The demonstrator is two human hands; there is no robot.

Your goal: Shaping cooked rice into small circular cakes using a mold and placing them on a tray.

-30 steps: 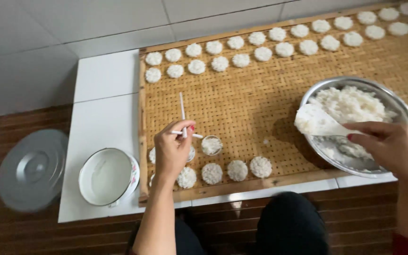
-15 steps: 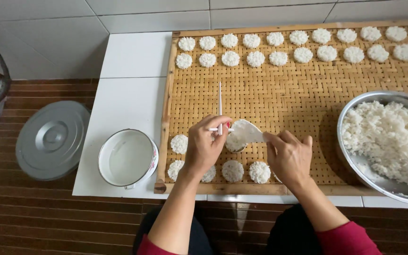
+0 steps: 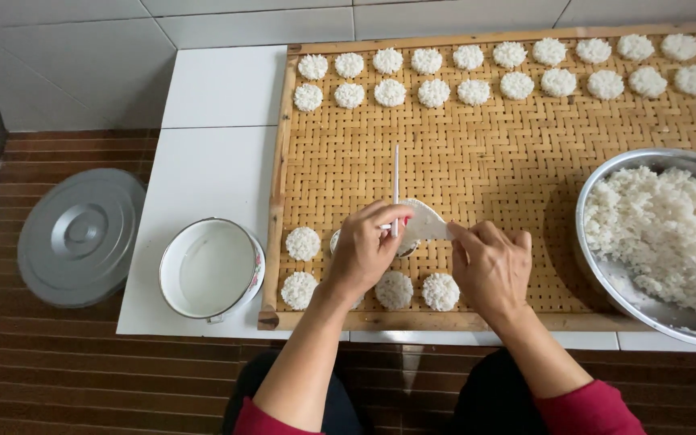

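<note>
A woven bamboo tray [image 3: 477, 173] lies on a white tiled table. My left hand [image 3: 364, 250] grips a thin white stick [image 3: 396, 181] that points away from me, held over a small round mould [image 3: 404, 246] near the tray's front edge. My right hand [image 3: 489, 266] holds a white rice paddle [image 3: 424, 221] whose blade meets the stick above the mould. Round white rice cakes [image 3: 442, 292] sit around both hands along the front edge. A steel bowl [image 3: 606, 278] at the right holds cooked white rice [image 3: 670, 229].
Two rows of rice cakes [image 3: 517, 80] line the tray's far side. A white enamel bowl of water [image 3: 209, 267] stands left of the tray. A round metal lid [image 3: 82, 234] lies on the wooden floor at the left. My knees show below the table edge.
My right hand carried the rice paddle from the steel bowl over to the mould by my left hand. The view also shifted to the left.
</note>
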